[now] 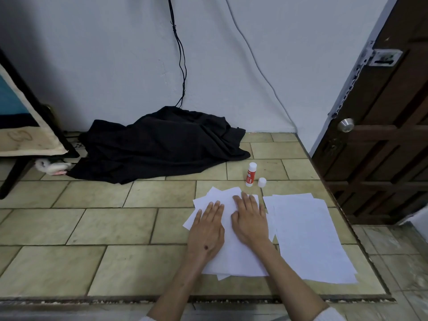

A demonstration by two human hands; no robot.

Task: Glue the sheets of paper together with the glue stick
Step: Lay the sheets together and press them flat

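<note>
tiled floor (115, 225), both hands' grip, left hand (206, 230) and right hand (250, 218), spread flat on stacked paper sheets (234, 258)

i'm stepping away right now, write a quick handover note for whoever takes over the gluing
Left hand and right hand: both open, palms flat, pressing on the left stack of sheets; neither holds anything.
Glue stick stands upright on the tiled floor beyond the sheets, its white cap off and standing beside it.
Second stack of sheets lies to the right, untouched by either hand.
Done: the left stack appears to be mid-press.
Left: whether it is glued cannot be told; the right stack likely remains, then recap the stick.
</note>
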